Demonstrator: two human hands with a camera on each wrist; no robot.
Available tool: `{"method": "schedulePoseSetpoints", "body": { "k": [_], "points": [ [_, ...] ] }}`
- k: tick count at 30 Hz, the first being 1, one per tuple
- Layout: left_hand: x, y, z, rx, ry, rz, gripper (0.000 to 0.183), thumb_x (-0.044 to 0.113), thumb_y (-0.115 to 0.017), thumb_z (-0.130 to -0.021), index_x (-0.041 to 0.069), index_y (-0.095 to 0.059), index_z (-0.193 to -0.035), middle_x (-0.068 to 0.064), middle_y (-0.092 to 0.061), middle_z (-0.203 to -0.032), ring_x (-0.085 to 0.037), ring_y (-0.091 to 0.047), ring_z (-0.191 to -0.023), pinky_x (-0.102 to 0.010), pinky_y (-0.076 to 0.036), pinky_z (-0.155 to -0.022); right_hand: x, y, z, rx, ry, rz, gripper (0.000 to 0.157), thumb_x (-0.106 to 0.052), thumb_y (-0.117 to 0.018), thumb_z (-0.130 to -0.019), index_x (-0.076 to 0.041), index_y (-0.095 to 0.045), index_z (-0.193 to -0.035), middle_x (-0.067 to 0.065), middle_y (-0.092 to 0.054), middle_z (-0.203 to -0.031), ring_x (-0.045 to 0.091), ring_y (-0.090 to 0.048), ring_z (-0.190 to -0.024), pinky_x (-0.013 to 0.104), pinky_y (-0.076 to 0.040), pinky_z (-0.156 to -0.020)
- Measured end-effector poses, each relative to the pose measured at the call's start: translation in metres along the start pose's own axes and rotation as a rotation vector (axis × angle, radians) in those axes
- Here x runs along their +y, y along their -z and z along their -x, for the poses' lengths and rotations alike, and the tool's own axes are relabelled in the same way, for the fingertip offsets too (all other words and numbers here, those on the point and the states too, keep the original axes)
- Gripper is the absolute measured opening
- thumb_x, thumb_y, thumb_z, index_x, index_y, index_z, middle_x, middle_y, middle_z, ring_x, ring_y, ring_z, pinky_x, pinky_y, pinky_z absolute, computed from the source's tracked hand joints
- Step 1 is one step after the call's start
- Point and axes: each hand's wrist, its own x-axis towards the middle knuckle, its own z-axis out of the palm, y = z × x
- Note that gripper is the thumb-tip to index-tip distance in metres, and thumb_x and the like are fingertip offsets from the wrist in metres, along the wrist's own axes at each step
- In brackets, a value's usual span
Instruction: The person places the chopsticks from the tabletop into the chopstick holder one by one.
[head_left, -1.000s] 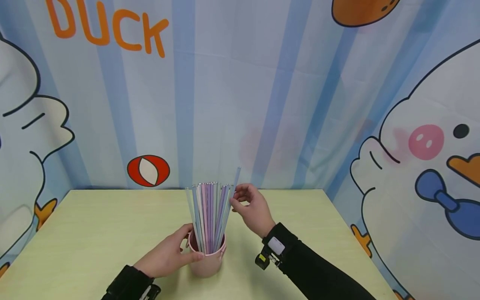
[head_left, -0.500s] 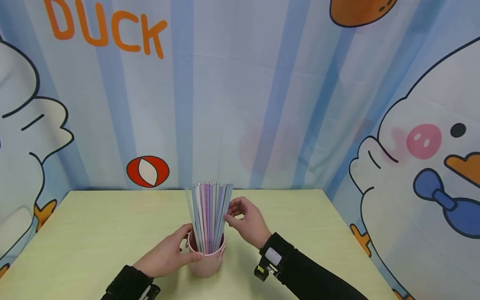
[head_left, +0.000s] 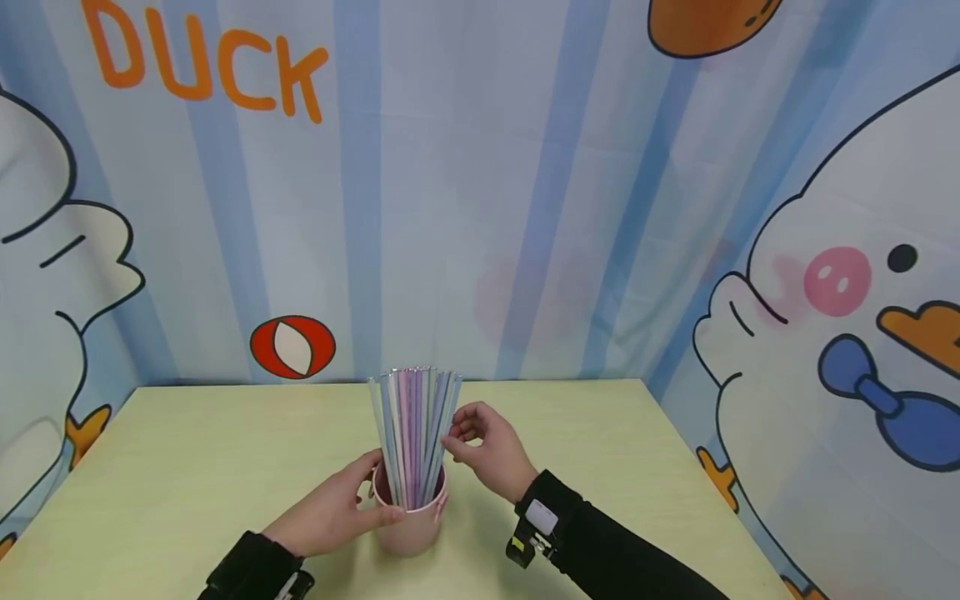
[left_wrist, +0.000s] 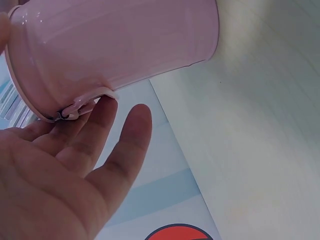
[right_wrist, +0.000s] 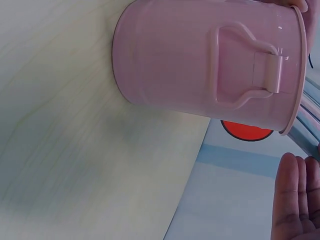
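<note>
A small pink bucket (head_left: 408, 533) stands upright on the table, holding a bunch of translucent straws (head_left: 407, 425) in blue, purple, pink and clear tones. My left hand (head_left: 330, 517) grips the bucket from the left, thumb over the front near the rim. In the left wrist view its fingers (left_wrist: 102, 117) lie by a side handle (left_wrist: 92, 95). My right hand (head_left: 491, 450) pinches a pale blue straw (head_left: 454, 393) at the bunch's right side, above the rim. In the right wrist view, the bucket's other handle (right_wrist: 240, 67) shows; thumb and index finger are mostly out of frame.
The light wooden table (head_left: 225, 450) extends around the bucket. Behind it hangs a blue-striped curtain (head_left: 465, 208) with cartoon ducks and a red-and-white ball print (head_left: 321, 346). Both wrists wear black straps with devices (head_left: 532, 525).
My right hand has moved down and slightly left, lowering the pale blue straw until its top is nearly level with the others. My left hand has stayed on the bucket.
</note>
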Motion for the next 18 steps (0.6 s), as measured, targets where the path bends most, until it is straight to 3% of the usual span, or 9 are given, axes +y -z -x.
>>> {"method": "schedulePoseSetpoints", "body": {
  "k": [4,9,14,18],
  "points": [
    [-0.001,0.001,0.000,-0.001,0.014,-0.006,0.090,0.052,-0.073,-0.077,0.016,-0.029,-0.147,-0.009,-0.045,-0.140,-0.027,-0.046,-0.116,-0.059,-0.046,-0.096,-0.019,0.004,0.007,-0.027,0.003,0.012,0.028,-0.007,-0.068,-0.086,0.004,-0.054,-0.109,0.018,-0.063,-0.095,0.027,-0.060,-0.087,0.028,-0.057,-0.066],
    [-0.002,0.002,-0.001,-0.008,0.019,-0.011,0.091,0.052,-0.072,-0.077,0.016,-0.027,-0.148,-0.009,-0.045,-0.140,-0.026,-0.046,-0.116,-0.060,-0.046,-0.095,-0.022,0.011,0.011,-0.034,-0.010,0.034,0.029,-0.011,-0.067,-0.087,0.001,-0.055,-0.110,0.017,-0.063,-0.097,0.026,-0.060,-0.089,0.031,-0.056,-0.071],
    [-0.003,0.002,0.000,-0.001,0.039,-0.001,0.095,0.052,-0.072,-0.077,0.017,-0.022,-0.149,-0.008,-0.043,-0.140,-0.027,-0.045,-0.118,-0.060,-0.045,-0.095,0.004,0.022,0.006,-0.026,-0.041,0.009,0.030,-0.019,-0.065,-0.091,-0.003,-0.055,-0.114,0.015,-0.062,-0.100,0.025,-0.060,-0.090,0.035,-0.056,-0.075],
    [-0.007,0.007,0.004,0.007,0.042,-0.008,0.094,0.054,-0.070,-0.079,0.018,-0.020,-0.150,-0.008,-0.039,-0.146,-0.030,-0.041,-0.124,-0.059,-0.043,-0.098,0.030,0.036,0.002,0.019,-0.033,0.101,0.032,-0.031,-0.063,-0.092,-0.011,-0.057,-0.117,0.007,-0.062,-0.103,0.016,-0.058,-0.092,0.039,-0.053,-0.082]
  ]
}}
